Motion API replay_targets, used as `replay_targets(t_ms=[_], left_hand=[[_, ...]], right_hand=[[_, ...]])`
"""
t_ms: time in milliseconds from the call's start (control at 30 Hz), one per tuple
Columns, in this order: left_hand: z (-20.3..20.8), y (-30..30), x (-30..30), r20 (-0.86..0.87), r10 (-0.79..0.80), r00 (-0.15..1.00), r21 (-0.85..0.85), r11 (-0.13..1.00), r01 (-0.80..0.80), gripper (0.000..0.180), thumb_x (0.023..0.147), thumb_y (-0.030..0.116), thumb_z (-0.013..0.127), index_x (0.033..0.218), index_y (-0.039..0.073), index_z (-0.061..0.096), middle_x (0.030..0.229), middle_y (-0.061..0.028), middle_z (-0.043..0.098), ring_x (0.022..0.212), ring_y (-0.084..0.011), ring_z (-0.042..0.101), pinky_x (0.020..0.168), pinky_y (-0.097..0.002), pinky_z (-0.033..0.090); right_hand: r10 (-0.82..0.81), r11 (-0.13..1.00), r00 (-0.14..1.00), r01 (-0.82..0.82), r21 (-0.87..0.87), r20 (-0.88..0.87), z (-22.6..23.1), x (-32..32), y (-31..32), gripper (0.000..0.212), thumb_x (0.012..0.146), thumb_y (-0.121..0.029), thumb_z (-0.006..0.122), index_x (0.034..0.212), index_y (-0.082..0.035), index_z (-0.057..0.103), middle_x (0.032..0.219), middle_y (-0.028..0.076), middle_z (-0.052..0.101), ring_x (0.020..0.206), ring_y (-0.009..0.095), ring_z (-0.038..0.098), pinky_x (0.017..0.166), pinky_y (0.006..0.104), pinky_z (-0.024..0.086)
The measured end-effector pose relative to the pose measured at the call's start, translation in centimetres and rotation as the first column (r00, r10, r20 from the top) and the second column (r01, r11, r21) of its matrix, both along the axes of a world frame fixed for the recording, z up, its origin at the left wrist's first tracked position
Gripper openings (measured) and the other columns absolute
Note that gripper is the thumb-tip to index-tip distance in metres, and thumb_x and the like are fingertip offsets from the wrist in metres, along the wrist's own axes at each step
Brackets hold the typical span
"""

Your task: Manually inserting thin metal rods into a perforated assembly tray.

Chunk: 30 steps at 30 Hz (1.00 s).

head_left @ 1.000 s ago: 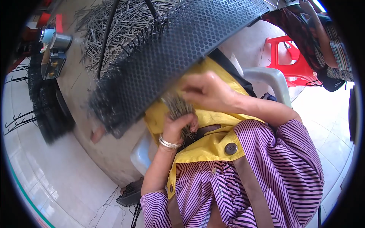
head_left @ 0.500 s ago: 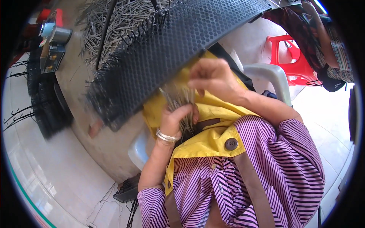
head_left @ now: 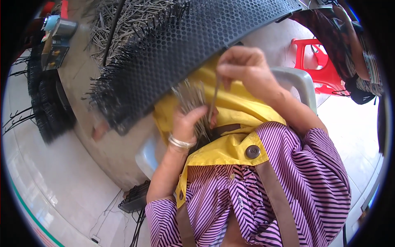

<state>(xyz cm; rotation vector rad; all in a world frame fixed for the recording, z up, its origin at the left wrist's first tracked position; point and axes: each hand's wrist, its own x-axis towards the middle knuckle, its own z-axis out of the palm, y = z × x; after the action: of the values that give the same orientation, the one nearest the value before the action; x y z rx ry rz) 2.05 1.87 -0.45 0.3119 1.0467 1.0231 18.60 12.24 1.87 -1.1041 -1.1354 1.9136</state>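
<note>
My left hand [head_left: 186, 122] is wrapped round a bundle of thin greyish strips [head_left: 191, 96], held upright above my yellow apron [head_left: 242, 96]. Their upper ends fan out below the near edge of a black perforated board [head_left: 181, 53]. To the right of the bundle, my right hand [head_left: 249, 70] is closed in a pinch on a single thin strip [head_left: 215, 96]. That strip hangs down from the fingertips, its lower end by the fingers of my left hand. Many dark upright pieces [head_left: 123, 74] stick up along the board's far left side.
A heap of loose strips [head_left: 111, 29] lies on the floor beyond the board. At the right stand a red plastic stool [head_left: 306, 68] and another person's arm [head_left: 354, 45]. Black racks with hooks [head_left: 49, 107] are at the left. My chair's pale armrest [head_left: 302, 78] is beside my right arm.
My right hand has moved up and slightly right, away from the bundle, and a single strip now shows in its fingers. My left hand keeps holding the bundle in nearly the same place.
</note>
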Motion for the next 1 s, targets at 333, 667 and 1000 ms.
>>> replay_targets(t_ms=[333,667,1000], left_hand=[[-0.3,0.0,0.0,0.084,-0.021,0.996,-0.015,1.0,0.022,0.011,0.075,0.006,0.053,0.081,-0.003,0.054,0.066,-0.0131,0.057,0.053,-0.0193,0.055,0.047,-0.0281,0.044],[-1.2,-0.6,-0.2,0.106,-0.05,0.993,-0.022,0.998,0.052,0.015,0.077,0.012,0.057,0.079,-0.003,0.055,0.066,-0.0109,0.056,0.054,-0.018,0.053,0.049,-0.0276,0.043],[-1.1,-0.7,-0.2,0.126,-0.025,0.992,-0.024,0.999,0.028,0.014,0.078,0.011,0.055,0.08,-0.002,0.055,0.068,-0.0105,0.056,0.054,-0.0177,0.053,0.049,-0.0279,0.043]], right_hand=[[-0.524,0.759,0.852,0.466,0.456,0.001,-0.4,0.2,10.6,0.01,0.076,-0.003,0.062,0.084,0.004,0.061,0.064,0.007,0.06,0.053,0.013,0.057,0.051,0.0231,0.047],[-0.563,0.581,0.826,0.426,0.693,-0.036,0.9,-2.4,10.1,0.003,0.079,-0.003,0.06,0.077,-0.001,0.059,0.057,-0.001,0.055,0.051,0.003,0.049,0.045,0.0177,0.038],[-0.62,0.244,0.782,0.114,0.963,0.064,2.0,-2.8,8.9,0.003,0.077,-0.002,0.06,0.076,-0.003,0.058,0.057,0.001,0.056,0.046,0.013,0.05,0.045,0.0227,0.039]])
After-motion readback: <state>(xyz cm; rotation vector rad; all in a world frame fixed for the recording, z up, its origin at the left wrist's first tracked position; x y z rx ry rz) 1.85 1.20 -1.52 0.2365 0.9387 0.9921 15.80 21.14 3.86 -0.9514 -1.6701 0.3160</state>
